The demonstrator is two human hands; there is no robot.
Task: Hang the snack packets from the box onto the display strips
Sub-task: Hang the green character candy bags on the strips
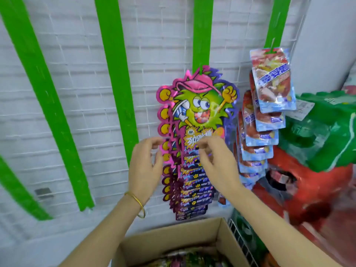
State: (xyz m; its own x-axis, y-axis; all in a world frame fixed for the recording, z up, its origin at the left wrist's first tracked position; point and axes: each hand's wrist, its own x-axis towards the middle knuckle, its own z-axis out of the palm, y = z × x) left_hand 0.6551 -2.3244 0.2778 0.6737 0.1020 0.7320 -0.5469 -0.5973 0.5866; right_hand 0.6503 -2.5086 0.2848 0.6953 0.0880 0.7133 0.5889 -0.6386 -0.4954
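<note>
Green strips (113,74) hang left of the packets (200,105). My left hand (143,168), fingers loose, is at their left edge; my right hand (219,164) curls over their front, whether gripping I cannot tell. Below them, the box (173,241) holds more.

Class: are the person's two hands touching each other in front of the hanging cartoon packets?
Apart. The head view shows a clear gap between the left hand and right hand, with the cartoon packets visible through it.
</note>
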